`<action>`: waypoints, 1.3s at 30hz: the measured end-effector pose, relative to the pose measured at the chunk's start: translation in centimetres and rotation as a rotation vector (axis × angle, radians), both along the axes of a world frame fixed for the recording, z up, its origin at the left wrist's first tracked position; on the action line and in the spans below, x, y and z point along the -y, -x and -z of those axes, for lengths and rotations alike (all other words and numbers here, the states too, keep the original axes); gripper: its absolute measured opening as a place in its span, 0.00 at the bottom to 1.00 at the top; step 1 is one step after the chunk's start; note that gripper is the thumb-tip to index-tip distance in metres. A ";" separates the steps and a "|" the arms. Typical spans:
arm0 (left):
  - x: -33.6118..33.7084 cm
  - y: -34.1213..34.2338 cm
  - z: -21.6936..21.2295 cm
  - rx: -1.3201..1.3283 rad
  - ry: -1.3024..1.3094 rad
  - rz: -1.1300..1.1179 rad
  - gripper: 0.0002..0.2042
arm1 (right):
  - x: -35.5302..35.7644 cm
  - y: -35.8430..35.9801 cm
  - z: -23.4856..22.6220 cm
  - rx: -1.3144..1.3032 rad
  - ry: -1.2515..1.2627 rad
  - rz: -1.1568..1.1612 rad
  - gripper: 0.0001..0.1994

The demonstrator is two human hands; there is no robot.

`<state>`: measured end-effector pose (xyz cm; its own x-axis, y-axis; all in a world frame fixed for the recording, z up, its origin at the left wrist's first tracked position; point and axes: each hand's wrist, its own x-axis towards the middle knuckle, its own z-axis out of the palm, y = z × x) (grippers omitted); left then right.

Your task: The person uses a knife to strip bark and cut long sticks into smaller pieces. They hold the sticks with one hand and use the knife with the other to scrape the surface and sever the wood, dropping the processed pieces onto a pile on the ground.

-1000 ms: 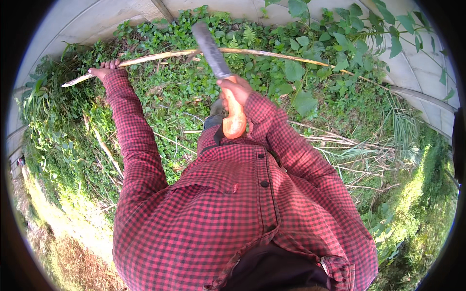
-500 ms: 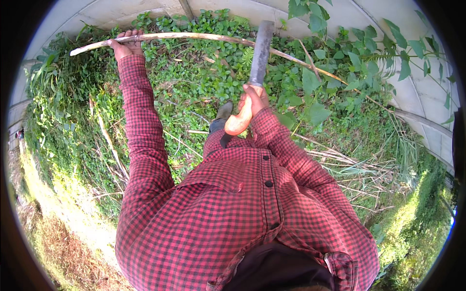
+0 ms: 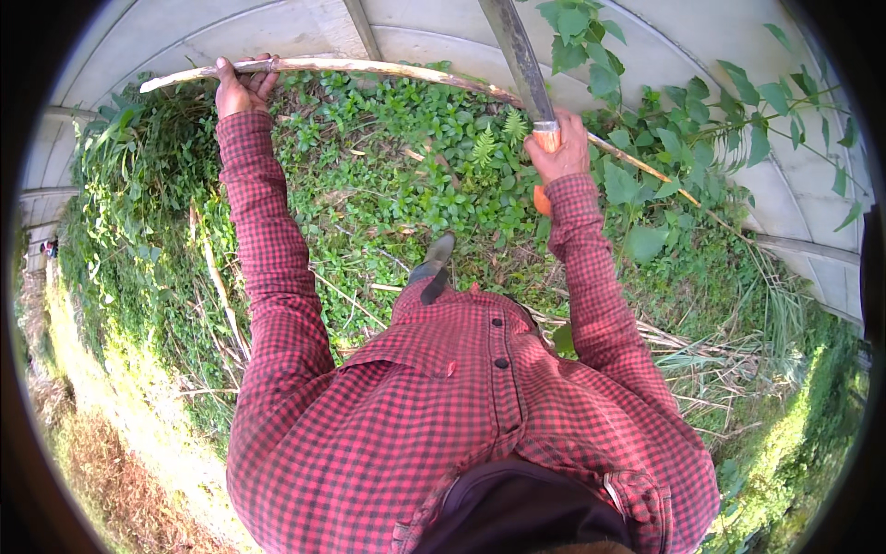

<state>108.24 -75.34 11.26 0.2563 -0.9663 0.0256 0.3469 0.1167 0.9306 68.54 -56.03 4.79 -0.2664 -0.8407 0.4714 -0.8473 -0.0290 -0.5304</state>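
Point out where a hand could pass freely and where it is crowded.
Free: the gap between the left hand on the stick and the right hand on the blade's orange grip, above low ground plants. Crowded: leafy branches right of the blade; tall weeds at left.

Between the two raised sleeves, in the upper middle of the frame, lies low green ground cover (image 3: 406,185) with open air above it. Across the top, the long pale stick (image 3: 388,69) bars the way from upper left to right. The dark blade (image 3: 517,55) rises at upper centre. Leafy stems (image 3: 664,175) crowd the upper right, against the pale concrete wall (image 3: 231,37). Dry stalks (image 3: 221,295) lie at left.
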 end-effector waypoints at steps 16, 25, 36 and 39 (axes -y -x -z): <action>-10.4 18.5 5.1 -0.092 -0.176 0.481 0.22 | 6.5 2.2 0.9 0.462 -0.201 -0.287 0.22; -9.9 20.0 5.0 0.036 -0.016 0.443 0.12 | 6.3 2.7 0.0 0.538 -0.214 -0.360 0.23; -6.4 19.2 9.6 0.049 0.019 0.314 0.09 | 5.5 3.1 -2.4 0.563 -0.239 -0.413 0.25; -6.9 16.4 11.9 0.960 -0.344 0.492 0.17 | 5.4 3.0 -3.0 0.570 -0.267 -0.416 0.24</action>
